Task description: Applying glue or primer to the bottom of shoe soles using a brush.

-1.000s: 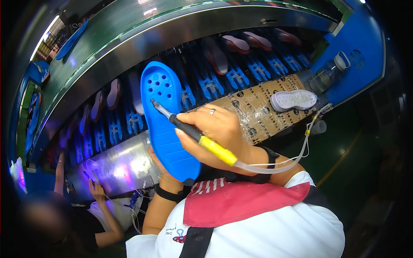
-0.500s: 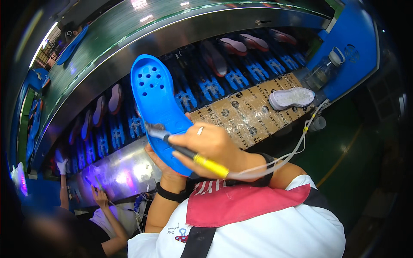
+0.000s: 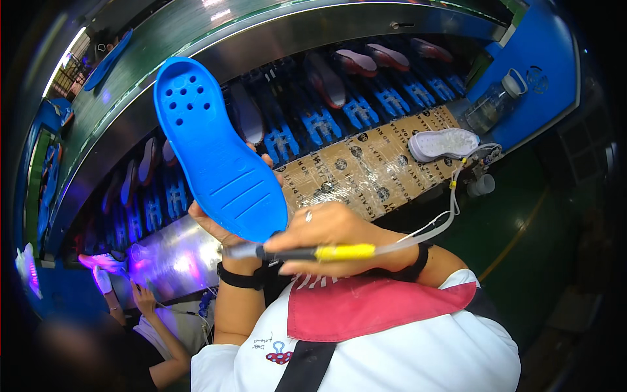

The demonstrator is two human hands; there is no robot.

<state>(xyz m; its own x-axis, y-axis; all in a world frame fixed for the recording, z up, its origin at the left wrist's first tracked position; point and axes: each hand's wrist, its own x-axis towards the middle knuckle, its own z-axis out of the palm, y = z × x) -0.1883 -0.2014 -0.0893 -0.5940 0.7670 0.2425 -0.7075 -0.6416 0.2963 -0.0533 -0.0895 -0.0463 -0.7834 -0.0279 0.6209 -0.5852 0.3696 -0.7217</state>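
A blue shoe sole (image 3: 225, 163) stands tilted up before me, with a cluster of round holes at its toe end and grooves toward the heel. My left hand (image 3: 214, 224) is closed around it from behind, with fingertips showing along both edges. In my right hand (image 3: 330, 228) is a brush (image 3: 300, 253) with a dark handle, a yellow sleeve and a pale tube running off its end. The brush tip, blurred, is just below the heel end of the sole; I cannot tell whether they touch.
Beyond the sole runs a conveyor (image 3: 313, 42) above a row of blue brackets (image 3: 321, 124) bearing several soles. A white sole (image 3: 444, 143) lies on the cardboard-covered ledge (image 3: 366, 168), near a clear jug (image 3: 493, 104). At lower left, a co-worker's hand (image 3: 144, 298) is near a purple-lit shoe.
My right hand has drawn the brush off the sole's middle and down below its heel. The sole has shifted up and left, turning its inner face more toward me.
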